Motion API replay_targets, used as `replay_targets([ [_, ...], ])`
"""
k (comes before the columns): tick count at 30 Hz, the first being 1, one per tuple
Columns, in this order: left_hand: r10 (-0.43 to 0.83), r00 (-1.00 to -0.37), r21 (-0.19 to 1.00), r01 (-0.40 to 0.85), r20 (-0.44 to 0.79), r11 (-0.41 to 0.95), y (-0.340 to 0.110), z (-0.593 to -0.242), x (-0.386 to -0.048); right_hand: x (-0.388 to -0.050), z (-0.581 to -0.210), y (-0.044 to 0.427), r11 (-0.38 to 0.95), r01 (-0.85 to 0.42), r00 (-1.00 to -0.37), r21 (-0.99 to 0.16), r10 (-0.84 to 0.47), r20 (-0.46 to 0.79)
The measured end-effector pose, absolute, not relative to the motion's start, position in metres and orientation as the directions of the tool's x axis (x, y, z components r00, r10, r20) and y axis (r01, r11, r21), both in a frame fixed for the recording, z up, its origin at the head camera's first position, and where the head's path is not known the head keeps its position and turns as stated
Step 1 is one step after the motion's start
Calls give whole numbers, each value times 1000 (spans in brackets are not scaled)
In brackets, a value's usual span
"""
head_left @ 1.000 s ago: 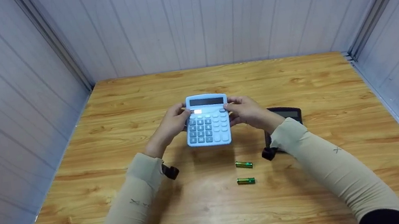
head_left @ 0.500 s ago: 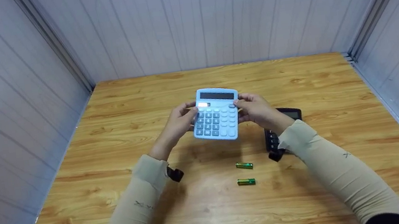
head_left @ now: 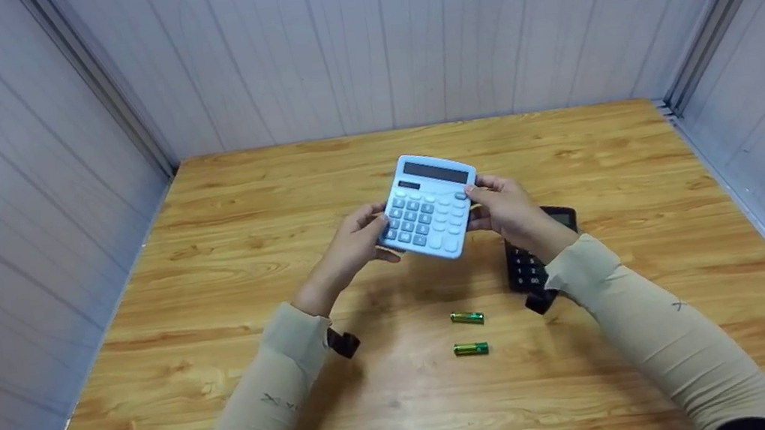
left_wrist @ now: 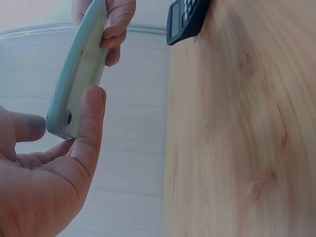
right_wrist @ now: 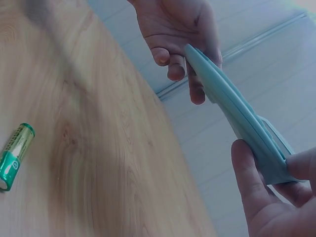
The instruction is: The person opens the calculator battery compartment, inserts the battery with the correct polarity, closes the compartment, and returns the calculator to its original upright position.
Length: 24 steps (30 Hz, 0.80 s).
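Note:
A light blue calculator [head_left: 430, 206] is held up above the table, keys facing the head camera, tilted with its top leaning right. My left hand [head_left: 354, 244] grips its lower left edge, thumb on the front and fingers behind. On its upper right edge, my right hand [head_left: 512, 209] pinches it between thumb and fingers. The left wrist view shows the calculator [left_wrist: 81, 74] edge-on, a finger of my left hand [left_wrist: 54, 182] along its back. In the right wrist view my right hand [right_wrist: 276, 197] holds the thicker end of the calculator [right_wrist: 237, 116].
A black calculator [head_left: 526, 271] lies on the wooden table [head_left: 209, 271], partly under my right wrist. Two green and gold batteries, an upper one [head_left: 467, 318] and a lower one [head_left: 471, 349], lie in front of the hands. Pale panel walls [head_left: 356, 37] stand around the table.
The light blue calculator has moved right and slightly away, turning clockwise, with both hands moving along. My left hand's grip now sits lower on its left edge.

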<state>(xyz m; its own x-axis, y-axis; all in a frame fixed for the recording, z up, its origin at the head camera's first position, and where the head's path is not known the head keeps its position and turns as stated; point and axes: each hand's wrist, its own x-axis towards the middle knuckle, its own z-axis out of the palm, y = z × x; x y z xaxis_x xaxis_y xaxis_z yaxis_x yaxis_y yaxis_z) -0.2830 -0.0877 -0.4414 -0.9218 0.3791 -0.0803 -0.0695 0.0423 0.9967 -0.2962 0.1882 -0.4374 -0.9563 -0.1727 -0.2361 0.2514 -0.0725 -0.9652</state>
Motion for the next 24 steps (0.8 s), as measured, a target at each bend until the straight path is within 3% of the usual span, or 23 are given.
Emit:
replay_targets([
  [7,422,-903,996,-85,-80,8,-83,-440,-279,-292,-438,193,-141,242,-964,-960,-145,-221],
  [24,501,-864,989,-109,-44,-101,-81,-443,-279,-288,-442,196,-158,262,-962,-952,-116,-246],
])
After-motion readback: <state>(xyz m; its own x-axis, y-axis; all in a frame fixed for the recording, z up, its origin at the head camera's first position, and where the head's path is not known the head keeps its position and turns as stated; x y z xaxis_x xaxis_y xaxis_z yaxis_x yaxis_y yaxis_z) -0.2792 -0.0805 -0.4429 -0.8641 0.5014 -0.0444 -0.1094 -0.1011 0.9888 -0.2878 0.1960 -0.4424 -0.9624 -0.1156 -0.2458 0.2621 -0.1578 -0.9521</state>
